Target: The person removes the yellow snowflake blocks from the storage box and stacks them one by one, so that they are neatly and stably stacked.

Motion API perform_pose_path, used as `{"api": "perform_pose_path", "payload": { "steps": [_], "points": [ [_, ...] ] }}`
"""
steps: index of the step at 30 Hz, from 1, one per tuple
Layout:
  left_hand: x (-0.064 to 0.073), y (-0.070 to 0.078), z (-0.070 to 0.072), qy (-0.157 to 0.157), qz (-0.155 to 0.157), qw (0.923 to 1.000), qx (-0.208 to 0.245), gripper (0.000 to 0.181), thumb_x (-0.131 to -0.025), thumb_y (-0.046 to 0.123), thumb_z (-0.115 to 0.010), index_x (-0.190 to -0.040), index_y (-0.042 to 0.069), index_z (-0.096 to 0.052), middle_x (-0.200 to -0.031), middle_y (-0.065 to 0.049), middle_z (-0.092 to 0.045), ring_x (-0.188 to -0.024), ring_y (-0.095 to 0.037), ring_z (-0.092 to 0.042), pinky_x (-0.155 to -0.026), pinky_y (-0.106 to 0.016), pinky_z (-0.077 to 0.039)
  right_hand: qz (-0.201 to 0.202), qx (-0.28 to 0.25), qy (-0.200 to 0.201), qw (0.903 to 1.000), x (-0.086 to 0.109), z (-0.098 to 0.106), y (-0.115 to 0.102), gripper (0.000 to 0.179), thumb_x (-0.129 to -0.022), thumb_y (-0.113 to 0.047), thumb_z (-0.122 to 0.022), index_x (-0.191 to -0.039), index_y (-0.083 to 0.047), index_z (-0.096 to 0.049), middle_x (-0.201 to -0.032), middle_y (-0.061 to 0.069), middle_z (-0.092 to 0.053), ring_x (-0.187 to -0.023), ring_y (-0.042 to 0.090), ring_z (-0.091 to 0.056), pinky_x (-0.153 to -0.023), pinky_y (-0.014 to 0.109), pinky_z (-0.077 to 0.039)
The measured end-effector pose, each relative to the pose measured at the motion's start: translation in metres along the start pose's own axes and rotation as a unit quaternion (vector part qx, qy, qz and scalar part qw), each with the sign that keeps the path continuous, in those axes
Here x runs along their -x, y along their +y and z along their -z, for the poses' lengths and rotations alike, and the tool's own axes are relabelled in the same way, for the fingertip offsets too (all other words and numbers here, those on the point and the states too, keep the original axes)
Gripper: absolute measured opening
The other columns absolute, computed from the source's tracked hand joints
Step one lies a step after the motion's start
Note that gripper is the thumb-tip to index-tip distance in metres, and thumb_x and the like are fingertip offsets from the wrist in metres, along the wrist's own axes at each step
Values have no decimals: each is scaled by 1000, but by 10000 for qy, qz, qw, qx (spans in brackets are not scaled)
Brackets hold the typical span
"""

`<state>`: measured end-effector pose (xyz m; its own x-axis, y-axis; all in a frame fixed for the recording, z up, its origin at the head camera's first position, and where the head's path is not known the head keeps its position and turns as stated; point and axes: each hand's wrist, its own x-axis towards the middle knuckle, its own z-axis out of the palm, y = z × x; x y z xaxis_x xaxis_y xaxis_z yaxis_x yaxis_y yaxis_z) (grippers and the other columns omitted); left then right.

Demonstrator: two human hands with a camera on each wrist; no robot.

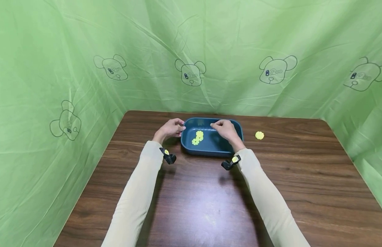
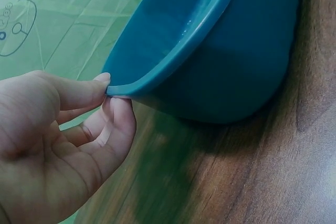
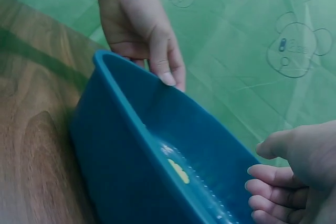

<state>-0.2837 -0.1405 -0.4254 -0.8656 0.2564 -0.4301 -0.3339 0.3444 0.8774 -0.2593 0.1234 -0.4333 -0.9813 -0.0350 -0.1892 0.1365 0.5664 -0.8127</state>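
The head view shows a blue tray [image 1: 206, 153] on the wooden table [image 1: 302, 164], yellow flower-shaped pieces [image 1: 199, 134] inside its left part; another yellow piece [image 1: 259, 135] lies to its right. In the left wrist view, the left hand [image 2: 63, 135] pinches the tray's edge. In the right wrist view, the right hand [image 3: 299, 177] (nothing visible in it) has loosely bent fingers, thumb apart.

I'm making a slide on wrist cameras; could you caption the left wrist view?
Left hand pinching a blue tub by its rim on a wooden table.
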Motion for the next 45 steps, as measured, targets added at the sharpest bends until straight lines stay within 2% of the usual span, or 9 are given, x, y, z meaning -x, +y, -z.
{"api": "perform_pose_path", "payload": {
  "steps": [7, 11, 16, 19, 23, 26, 31, 39, 45],
  "points": [
    [1, -1, 0, 14, -33, 10000, -42, 33, -96, 8, -56, -127, 2, -46, -91, -12, -53, -71, -17, -54, -96, -52, -47, 109, 132, -175, 9997, -9, -17, -3, 31, -91, -37, -64, -103, -10, -71, -110, 6, -63, -92, 21, -53, -75, 32, -44],
    [0, -2, 0, 19, -47, 10000, -70, 32, -96, 8, -56, -127, 3, -47, -91, -11, -53, -72, -16, -55, -96, -52, -47, 119, 285, -239, 9992, -13, -26, -3, 27, -90, -34, -65, -98, -9, -73, -99, 6, -64, -80, 18, -51, -66, 28, -41],
    [1, -2, 0, 26, -61, 9999, -86, 32, -96, 8, -56, -127, 3, -47, -91, -10, -53, -71, -15, -55, -95, -49, -49, 65, 439, -386, 9983, -17, -34, -5, 29, -91, -28, -65, -81, -2, -67, -95, 6, -67, -65, 17, -41, -60, 29, -35],
    [1, -2, 0, 22, -55, 10000, -68, 33, -96, 8, -56, -127, 3, -47, -91, -11, -53, -70, -15, -54, -94, -49, -49, 71, 619, -428, 9971, -19, -38, -6, 33, -91, -27, -66, -67, -6, -59, -85, 1, -65, -62, 16, -39, -61, 29, -35],
    [2, -1, 0, -2, -64, 9999, -89, 33, -96, 8, -55, -127, 3, -46, -94, -13, -53, -71, -15, -54, -93, -48, -49, 107, 994, -470, 9939, -22, -43, -7, 39, -90, -27, -68, -57, -14, -50, -61, -3, -47, -57, 15, -36, -60, 29, -35],
    [2, 0, 0, 3, -65, 10000, -66, 33, -96, 8, -55, -127, 3, -47, -94, -13, -53, -72, -16, -54, -94, -48, -49, 124, 1231, -493, 9911, -24, -47, -9, 41, -89, -27, -68, -56, -14, -47, -54, -3, -38, -54, 16, -35, -58, 30, -34],
    [2, 0, 0, 3, -53, 10000, -47, 34, -96, 7, -55, -128, 2, -46, -93, -13, -53, -70, -15, -54, -96, -50, -48, 202, 1584, -427, 9862, -25, -52, -13, 35, -88, -30, -69, -62, -15, -52, -59, -3, -44, -58, 16, -42, -59, 31, -38],
    [-1, -1, 0, -8, -81, 9999, -96, 36, -96, 7, -56, -130, 0, -46, -93, -14, -53, -68, -15, -54, -84, -42, -53, 411, 2024, -311, 9780, -25, -55, -14, 22, -85, -30, -72, -82, -12, -62, -88, 3, -62, -81, 22, -55, -78, 38, -47],
    [-1, -2, 0, -17, -66, 9999, -108, 37, -96, 8, -56, -130, 1, -45, -91, -13, -53, -68, -15, -54, -92, -49, -50, 344, 2053, -341, 9775, -22, -53, -16, 21, -85, -30, -72, -86, -11, -62, -93, 4, -63, -85, 23, -57, -80, 40, -48]
  ]
}}
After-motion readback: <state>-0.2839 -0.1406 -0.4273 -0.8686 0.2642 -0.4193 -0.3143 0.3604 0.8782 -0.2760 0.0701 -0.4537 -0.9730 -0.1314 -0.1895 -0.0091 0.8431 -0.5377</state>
